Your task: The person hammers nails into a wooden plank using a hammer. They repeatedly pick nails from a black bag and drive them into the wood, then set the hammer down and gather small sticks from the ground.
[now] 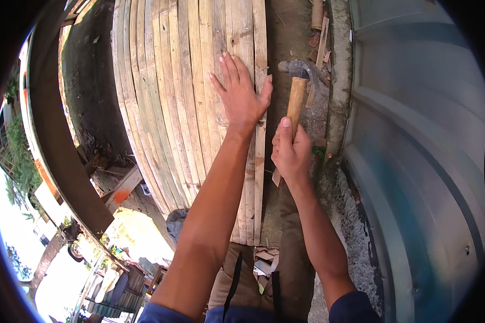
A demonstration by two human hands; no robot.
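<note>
The person's left hand [240, 99] lies flat near the right edge of a long panel of pale, weathered bamboo-like slats [186, 102], fingers spread and thumb reaching out to that edge. Well clear of it, the right hand [293, 148] is wrapped around the brown wooden handle of a claw hammer [296, 99], thumb laid along the grip. I see its dark metal head held up just beside the panel, over the dirt strip, the claw turned right. Farther right stands a ribbed, silvery-blue metal sheet [415, 145], beyond a rough grey concrete ledge [340, 75].
</note>
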